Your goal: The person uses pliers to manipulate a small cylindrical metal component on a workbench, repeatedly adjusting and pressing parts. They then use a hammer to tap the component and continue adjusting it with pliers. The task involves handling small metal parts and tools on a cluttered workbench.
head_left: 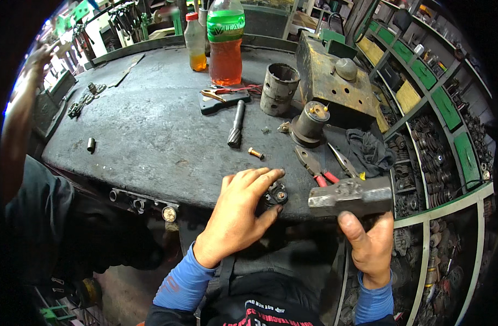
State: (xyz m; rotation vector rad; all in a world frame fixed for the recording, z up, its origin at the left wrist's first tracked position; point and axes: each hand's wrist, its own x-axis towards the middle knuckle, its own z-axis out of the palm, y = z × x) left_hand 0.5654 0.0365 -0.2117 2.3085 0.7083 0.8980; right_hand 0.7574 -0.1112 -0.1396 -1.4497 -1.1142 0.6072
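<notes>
My left hand (239, 211) reaches over the near edge of the bench. Its fingers and thumb curve round a small black part with a copper-coloured stud (280, 194), pressed against the bench top. Part of that piece is hidden under the hand. My right hand (370, 239) grips a heavy steel hammer (351, 196) close to its head, thumb against the metal; the handle is hidden. Behind the hammer lie red-handled pliers (312, 164) and a second pair of pliers (342, 160). A brass-coloured bolt (255, 153) sits just beyond my left hand.
On the dark bench (151, 136) stand a metal cylinder sleeve (280, 89), a round motor-like part (310, 125), a rusty metal box (336, 76) and a bottle of red liquid (225, 60). A fluted steel tool (236, 125) lies mid-bench. Another person's arm (22, 119) is at left.
</notes>
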